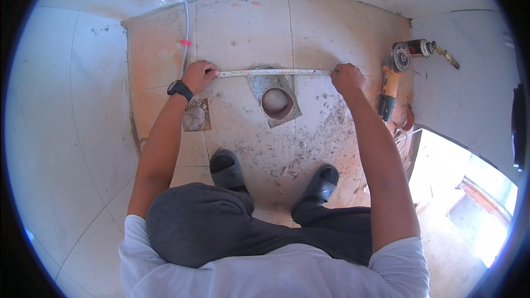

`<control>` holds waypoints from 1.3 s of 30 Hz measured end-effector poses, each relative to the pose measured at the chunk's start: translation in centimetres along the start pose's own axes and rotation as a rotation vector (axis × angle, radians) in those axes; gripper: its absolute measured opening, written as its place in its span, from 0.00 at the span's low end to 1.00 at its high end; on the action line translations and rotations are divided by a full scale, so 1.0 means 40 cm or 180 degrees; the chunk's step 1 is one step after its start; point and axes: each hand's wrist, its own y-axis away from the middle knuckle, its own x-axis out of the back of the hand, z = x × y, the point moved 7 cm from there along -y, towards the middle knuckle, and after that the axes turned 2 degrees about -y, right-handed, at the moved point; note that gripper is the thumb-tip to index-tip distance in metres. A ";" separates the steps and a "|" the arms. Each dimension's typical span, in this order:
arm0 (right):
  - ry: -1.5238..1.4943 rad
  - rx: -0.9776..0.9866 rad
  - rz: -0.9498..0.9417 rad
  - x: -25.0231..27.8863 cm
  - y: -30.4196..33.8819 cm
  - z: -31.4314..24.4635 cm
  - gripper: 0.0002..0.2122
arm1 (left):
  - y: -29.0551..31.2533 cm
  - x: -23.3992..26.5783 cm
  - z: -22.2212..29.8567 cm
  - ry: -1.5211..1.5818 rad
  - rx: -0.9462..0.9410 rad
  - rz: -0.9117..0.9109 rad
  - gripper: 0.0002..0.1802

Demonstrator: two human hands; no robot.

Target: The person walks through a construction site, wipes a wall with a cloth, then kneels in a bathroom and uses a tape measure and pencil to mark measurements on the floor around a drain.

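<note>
A pale tape measure blade (276,72) stretches level from left to right between my two hands. My left hand (200,76), with a black watch on its wrist, pinches the blade's left end. At the other end my right hand (348,78) is closed round the tape; its case, if it is there, is hidden by the fingers. Just below the blade is a round drain hole (277,103) set in a broken square cut-out of the tiled floor. The blade passes over the upper part of this cut-out.
An orange and black angle grinder (391,83) lies at right, beside a gas torch canister (422,48). A grey flexible hose (186,28) with a red band runs from the back wall. Left of centre is a smaller square cut-out (196,117). Rubble litters the tiles near my sandals (227,170).
</note>
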 end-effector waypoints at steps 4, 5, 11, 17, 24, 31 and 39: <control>0.0008 -0.0010 -0.0076 0.006 -0.008 -0.001 0.13 | 0.000 -0.001 0.000 -0.0015 0.0025 0.0001 0.11; 0.0012 -0.0015 -0.0068 0.010 -0.011 -0.003 0.13 | 0.000 0.000 0.001 -0.0010 0.0006 0.0026 0.11; 0.0103 0.0015 -0.0107 0.018 -0.029 -0.012 0.14 | -0.001 -0.004 -0.001 -0.0021 -0.0066 0.0041 0.11; 0.0081 -0.0148 -0.0049 0.000 -0.034 -0.005 0.14 | -0.006 -0.008 -0.010 0.0022 0.0079 0.0047 0.11; 0.0049 -0.0123 -0.0048 0.003 -0.029 -0.013 0.14 | -0.006 -0.006 -0.011 -0.0083 -0.0072 0.0086 0.12; 0.0116 -0.0169 0.0003 0.012 -0.037 -0.015 0.14 | -0.004 -0.007 -0.018 0.0119 0.0007 0.0041 0.12; 0.0135 -0.0167 -0.0198 0.006 -0.042 -0.013 0.14 | -0.006 -0.001 -0.006 -0.0114 -0.0024 0.0019 0.11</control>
